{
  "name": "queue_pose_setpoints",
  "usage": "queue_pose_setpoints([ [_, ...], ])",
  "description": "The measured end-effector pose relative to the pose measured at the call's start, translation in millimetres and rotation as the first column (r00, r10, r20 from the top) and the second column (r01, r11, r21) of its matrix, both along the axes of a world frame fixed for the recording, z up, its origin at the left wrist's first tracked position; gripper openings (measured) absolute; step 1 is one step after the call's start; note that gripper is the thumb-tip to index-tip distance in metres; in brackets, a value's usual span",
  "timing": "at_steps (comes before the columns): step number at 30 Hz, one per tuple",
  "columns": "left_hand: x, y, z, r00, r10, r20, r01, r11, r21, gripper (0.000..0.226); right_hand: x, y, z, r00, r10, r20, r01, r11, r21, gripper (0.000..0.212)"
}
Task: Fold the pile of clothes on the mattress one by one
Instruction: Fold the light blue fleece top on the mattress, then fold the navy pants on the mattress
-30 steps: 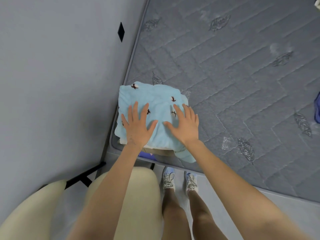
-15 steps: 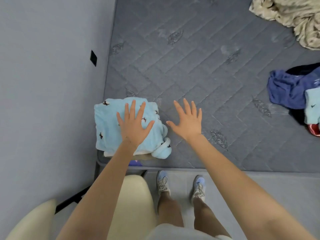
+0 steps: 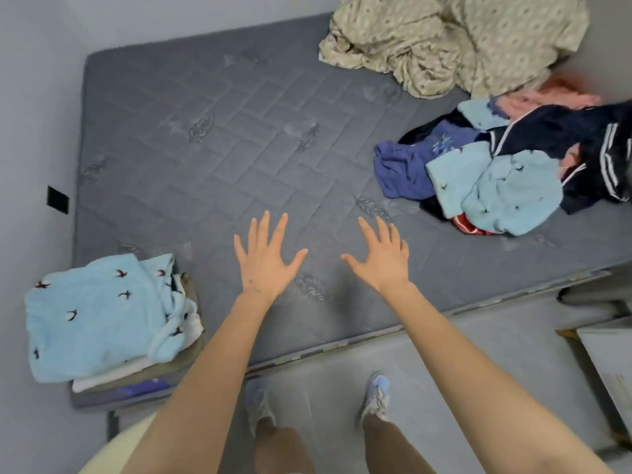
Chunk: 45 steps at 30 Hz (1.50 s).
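Note:
A folded light-blue garment with small bird prints [image 3: 99, 316] tops a stack of folded clothes at the near left corner of the grey mattress [image 3: 239, 138]. An unfolded pile of clothes [image 3: 506, 165] lies at the right: light-blue, purple, navy striped, pink and red pieces. My left hand [image 3: 265, 261] and my right hand [image 3: 381, 258] hover over the bare middle of the mattress with fingers spread, holding nothing. Both are well apart from the stack and from the pile.
A crumpled beige patterned sheet [image 3: 455, 39] fills the far right corner. A grey wall [image 3: 30, 131] runs along the left side. A cream chair [image 3: 113, 453] stands near my legs, and my shoes [image 3: 376, 395] are on the floor by the mattress edge.
Both hands have lifted off the folded blue garment and moved right over the bare mattress. The view has swung right, bringing the unfolded pile and the beige sheet into sight.

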<state>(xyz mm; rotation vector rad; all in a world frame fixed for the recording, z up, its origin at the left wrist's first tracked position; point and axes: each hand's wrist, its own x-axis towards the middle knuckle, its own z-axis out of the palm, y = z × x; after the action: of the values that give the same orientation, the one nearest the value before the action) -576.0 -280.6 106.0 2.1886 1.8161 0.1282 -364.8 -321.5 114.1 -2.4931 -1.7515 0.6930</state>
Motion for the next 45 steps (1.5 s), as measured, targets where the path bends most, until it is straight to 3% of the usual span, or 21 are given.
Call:
queue_pose_setpoints([
  [7,169.9,-13.5,14.3,0.989,-0.109,0.098,0.113,0.993,-0.034,0.074,155.2,-39.7,18.3,0.996,-0.090,0.022,0.089,0.996,0.010,0.084],
  [11,241.7,-13.4,20.0,0.976,-0.201,0.083,0.204,0.978,-0.041,0.074,219.9,-51.8,25.8,0.985,-0.166,0.043,0.166,0.986,0.007,0.084],
  [22,371.8,37.2,10.9,0.929,-0.364,0.073,0.368,0.927,-0.068,0.074,344.3,-41.8,24.6,0.934,-0.353,0.052,0.351,0.935,0.044,0.083],
  [28,442.9,68.3,1.0,0.887,-0.452,0.090,0.459,0.886,-0.065,0.093,407.9,-29.7,22.3,0.893,-0.446,0.053,0.443,0.894,0.059,0.083],
  [31,478.5,80.3,-2.1,0.880,-0.468,0.084,0.475,0.875,-0.095,0.091,441.3,-25.0,20.9,0.874,-0.485,0.039,0.482,0.874,0.064,0.084],
  [39,591.2,118.9,-19.7,0.883,-0.466,0.065,0.470,0.873,-0.128,0.076,559.5,10.0,9.0,0.893,-0.447,0.057,0.445,0.894,0.046,0.085],
  [45,685.2,133.5,-36.2,0.930,-0.357,0.086,0.366,0.920,-0.143,0.074,666.1,45.0,-9.2,0.935,-0.351,0.053,0.353,0.935,-0.026,0.086],
])
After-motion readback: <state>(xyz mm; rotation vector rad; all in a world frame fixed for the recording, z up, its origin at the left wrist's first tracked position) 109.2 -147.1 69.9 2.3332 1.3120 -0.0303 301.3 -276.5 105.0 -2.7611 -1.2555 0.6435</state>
